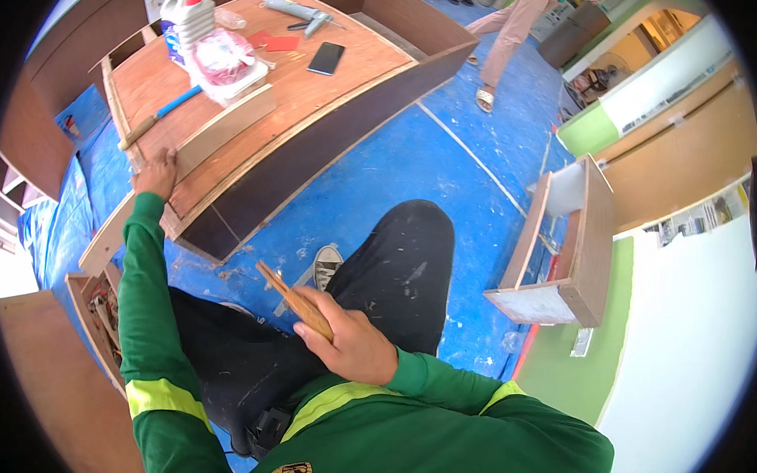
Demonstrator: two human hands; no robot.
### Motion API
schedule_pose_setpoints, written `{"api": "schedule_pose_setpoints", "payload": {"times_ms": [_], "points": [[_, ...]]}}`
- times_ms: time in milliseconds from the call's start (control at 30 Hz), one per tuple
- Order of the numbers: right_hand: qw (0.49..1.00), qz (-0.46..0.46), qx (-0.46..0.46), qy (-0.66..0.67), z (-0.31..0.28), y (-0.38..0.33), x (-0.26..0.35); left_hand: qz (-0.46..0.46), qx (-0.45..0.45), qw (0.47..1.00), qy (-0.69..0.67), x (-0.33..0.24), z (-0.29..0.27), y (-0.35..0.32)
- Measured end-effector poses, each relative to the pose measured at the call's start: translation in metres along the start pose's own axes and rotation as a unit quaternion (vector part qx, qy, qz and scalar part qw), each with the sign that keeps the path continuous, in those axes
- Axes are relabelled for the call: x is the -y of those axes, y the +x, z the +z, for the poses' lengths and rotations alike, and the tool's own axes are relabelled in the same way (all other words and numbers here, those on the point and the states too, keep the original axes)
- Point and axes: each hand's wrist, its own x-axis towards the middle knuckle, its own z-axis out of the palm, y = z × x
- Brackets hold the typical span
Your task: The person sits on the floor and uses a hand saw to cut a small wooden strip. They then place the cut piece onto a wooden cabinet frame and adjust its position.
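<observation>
My left hand (157, 173) is closed over a long narrow wooden board (229, 125), which lies slanting across the corner of a large wooden panel box (331, 80) and sticks out past its near edge. In front of my lap, my right hand (349, 338) grips a slim brown wooden tool (302, 307) with a narrow far end pointing up and left; its exact kind is unclear. Beyond my left hand, a hammer (162, 115) with a blue and tan handle rests on the panel. It is partly hidden behind a white tub.
On the panel are a white jug (192, 22), a tub with a pink bag (226, 62), a caulking gun (304, 12) and a phone (326, 59). A drawer-like wooden box (586, 246) stands at right on blue sheeting (393, 169). Another person (505, 36) is at far right.
</observation>
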Motion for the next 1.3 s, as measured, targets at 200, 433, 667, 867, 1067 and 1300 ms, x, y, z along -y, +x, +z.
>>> {"api": "schedule_pose_setpoints", "payload": {"times_ms": [200, 433, 667, 867, 1067, 1300], "points": [[0.999, 0.021, -0.007, -0.024, -0.013, -0.042, 0.007, -0.094, -0.038, 0.992, -0.081, -0.030, -0.038, -0.012], [0.999, 0.032, 0.026, -0.026, -0.010, -0.018, 0.020, -0.085, -0.062, 0.992, -0.070, -0.003, -0.012, 0.010], [0.992, -0.014, -0.056, 0.110, -0.048, -0.050, 0.005, 0.041, -0.135, 0.985, 0.102, 0.143, 0.085, 0.023], [0.824, -0.112, -0.334, 0.443, -0.081, -0.111, -0.027, -0.119, 0.022, 0.993, -0.011, 0.030, 0.040, 0.031], [0.683, -0.142, -0.556, 0.452, -0.150, -0.168, -0.017, -0.034, 0.000, 0.996, 0.077, 0.094, 0.086, 0.037], [0.649, -0.127, -0.692, 0.288, -0.145, -0.167, -0.042, -0.126, 0.110, 0.985, 0.035, 0.026, 0.009, 0.022]]}}
